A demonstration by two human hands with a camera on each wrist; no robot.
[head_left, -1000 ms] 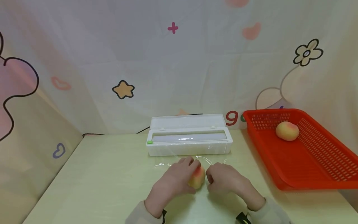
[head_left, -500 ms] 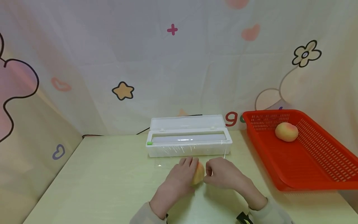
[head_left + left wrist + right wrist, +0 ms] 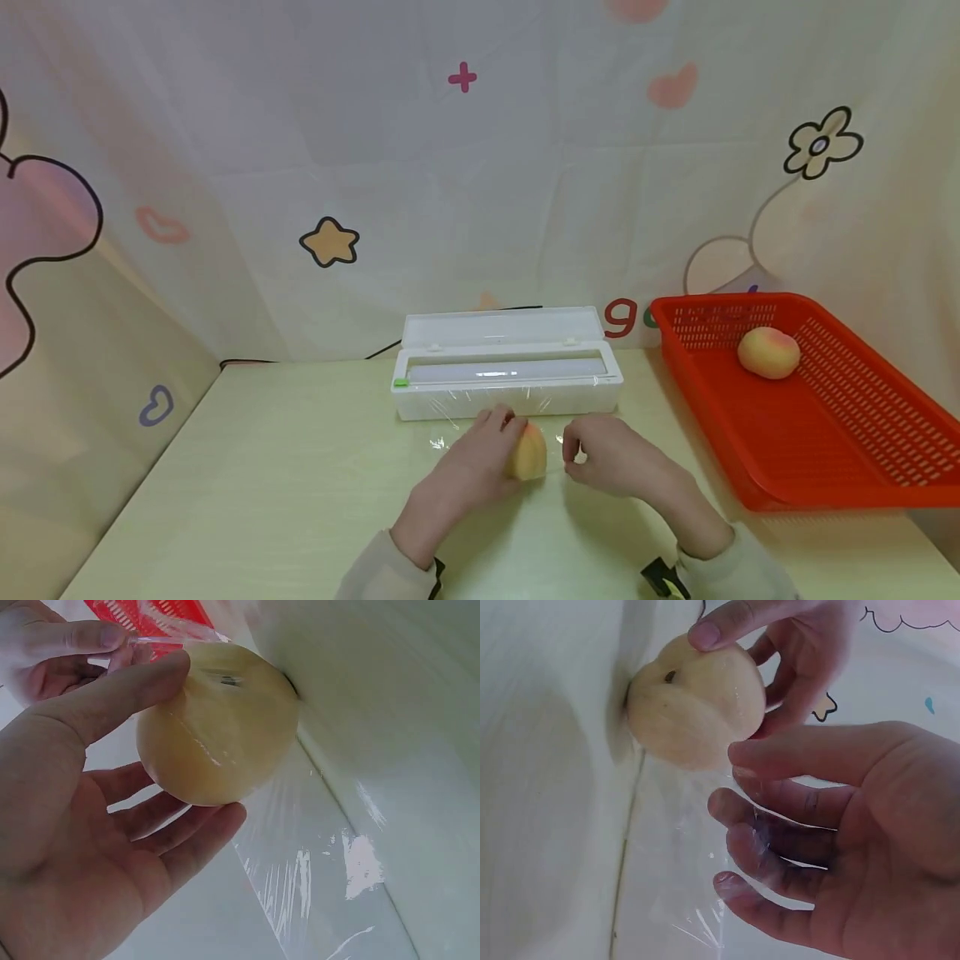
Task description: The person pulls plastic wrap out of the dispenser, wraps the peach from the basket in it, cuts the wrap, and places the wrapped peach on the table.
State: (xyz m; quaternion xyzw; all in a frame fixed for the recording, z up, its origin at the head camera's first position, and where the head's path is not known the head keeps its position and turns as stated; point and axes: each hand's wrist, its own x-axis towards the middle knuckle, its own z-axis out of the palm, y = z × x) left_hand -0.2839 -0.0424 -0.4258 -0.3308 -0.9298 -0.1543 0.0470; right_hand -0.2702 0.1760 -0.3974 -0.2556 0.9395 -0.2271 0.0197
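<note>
A yellow peach (image 3: 529, 452) with a reddish top sits on the table in front of the white cling film dispenser (image 3: 510, 404). My left hand (image 3: 467, 468) grips it from the left, thumb on the near side and fingers round the far side. Clear cling film (image 3: 300, 877) runs from the dispenser to the peach and lies over part of its skin, as the left wrist view shows. Just right of the peach, my right hand (image 3: 611, 454) pinches an edge of the film between thumb and forefinger. In the right wrist view its other fingers (image 3: 772, 840) are loosely bent behind the film.
The dispenser's lid (image 3: 502, 327) stands raised, with a film roll (image 3: 510, 369) inside and a green slider (image 3: 401, 382) at its left end. On the right, a red basket (image 3: 720, 433) holds another peach (image 3: 768, 352). A patterned cloth (image 3: 525, 208) hangs behind the table.
The peach has shifted slightly toward the dispenser in my left hand. My right hand first came in close beside the peach, then drew a little right, with film between its fingers.
</note>
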